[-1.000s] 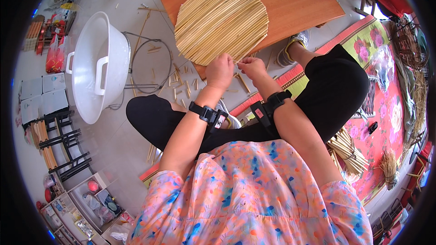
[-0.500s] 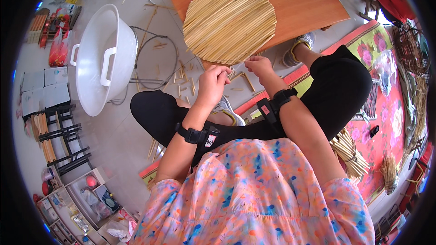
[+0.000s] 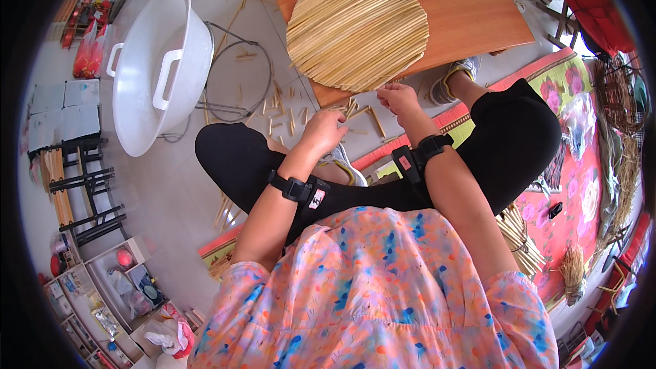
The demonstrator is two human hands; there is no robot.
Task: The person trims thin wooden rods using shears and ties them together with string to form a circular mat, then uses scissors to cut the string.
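Head camera looks down on a person seated cross-legged on a floor, in a floral top and black trousers, with a black band on each wrist. Their right hand [image 3: 398,98] reaches to the near edge of a round woven straw mat [image 3: 357,29], fingertips pinched together on the mat's rim or on a thin straw there; which of the two cannot be told. Their left hand [image 3: 322,130] hangs loosely curled just above the floor, close to a scatter of short cut straw pieces [image 3: 290,113], and whether it holds anything cannot be told. The mat lies on a low orange-brown wooden board [image 3: 471,14], its near edge overhanging the board toward the person. Left of the board, a white plastic basin [image 3: 160,68] rests tilted on a wire ring stand [image 3: 236,89]. On the right, a flowered red floor mat [image 3: 588,184] carries a tied bundle of straw [image 3: 523,239].
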